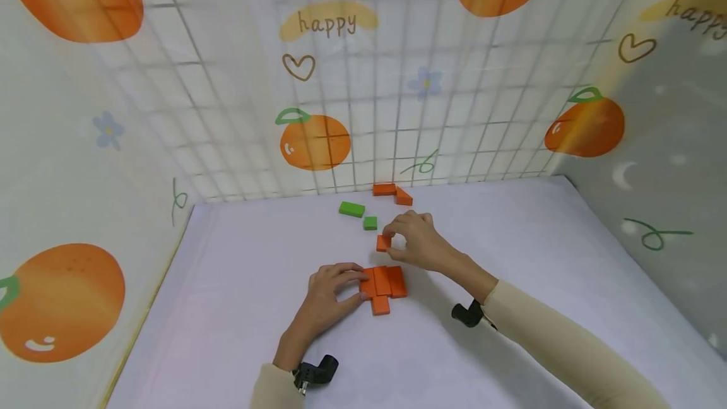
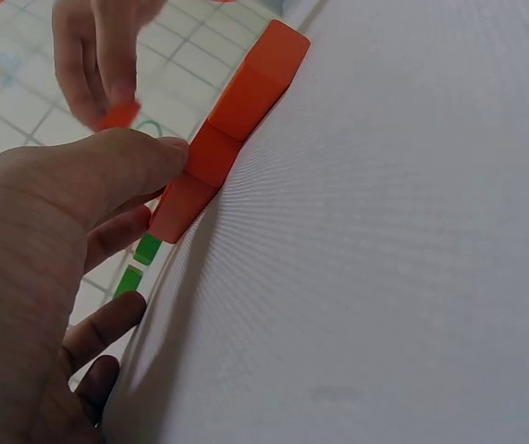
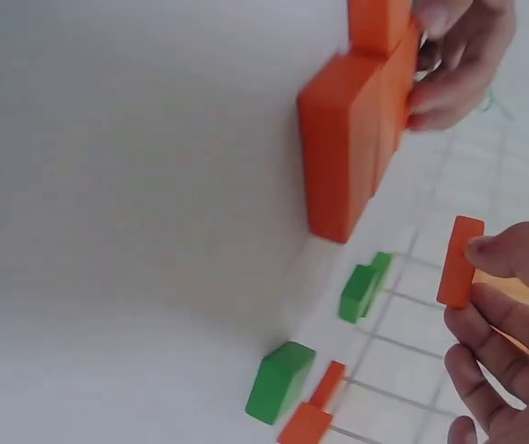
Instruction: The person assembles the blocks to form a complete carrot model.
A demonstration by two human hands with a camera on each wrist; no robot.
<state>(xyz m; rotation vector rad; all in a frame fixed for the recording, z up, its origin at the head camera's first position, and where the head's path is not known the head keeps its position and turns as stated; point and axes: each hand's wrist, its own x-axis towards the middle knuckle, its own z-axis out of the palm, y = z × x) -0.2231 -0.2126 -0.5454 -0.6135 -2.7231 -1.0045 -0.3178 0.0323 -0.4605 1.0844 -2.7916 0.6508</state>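
Note:
In the head view my right hand (image 1: 417, 242) pinches a small square orange block (image 1: 383, 243) between thumb and fingers. The right wrist view shows that same block (image 3: 461, 262) edge-on, apart from the others. Closer to me, several orange blocks (image 1: 382, 281) lie side by side, with a small orange block (image 1: 380, 305) against their near edge. My left hand (image 1: 326, 292) grips the leftmost block of the group, thumb at its near end and index finger at its far end. The left wrist view has the thumb (image 2: 167, 155) touching the orange side.
Beyond the right hand lie a green rectangular block (image 1: 352, 209) and a green square block (image 1: 370, 223). Farther back are an orange rectangular block (image 1: 384, 189) and an orange triangular block (image 1: 404, 197). A printed curtain (image 1: 238, 112) over a grid rises behind the white table (image 1: 255, 238).

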